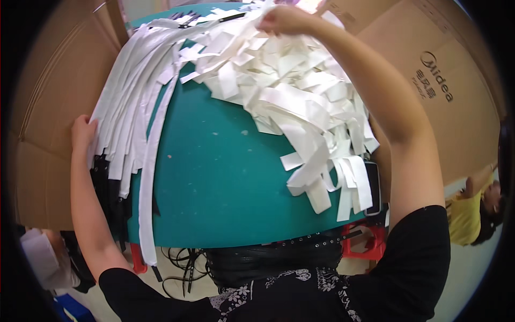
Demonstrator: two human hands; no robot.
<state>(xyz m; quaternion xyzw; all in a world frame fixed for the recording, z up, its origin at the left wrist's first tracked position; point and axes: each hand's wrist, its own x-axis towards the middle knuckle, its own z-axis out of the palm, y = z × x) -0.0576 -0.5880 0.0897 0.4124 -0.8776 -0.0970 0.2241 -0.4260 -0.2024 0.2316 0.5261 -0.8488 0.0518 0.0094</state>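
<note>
Along the left side of the green table lies a bundle of long white strips (120, 107) with black ends, hanging over the table's edge. My left hand (83, 131) is at the bundle's outer edge, its fingers bent against the outermost strip. Across the far right part of the table spreads a loose heap of short white bands (289, 80), several of them folded or looped. My right hand (284, 21) is over the far side of this heap, fingers curled closed; what they pinch is hard to make out. Near it a black strip end (232, 17) lies among the white pieces.
The green table (214, 177) has a rounded near edge. Cardboard boxes (59, 107) stand on both sides. A dark device (372, 188) sits at the right edge, with a red stool (365, 244) below. Black straps (185, 268) hang underneath. A person in yellow (466, 214) is at far right.
</note>
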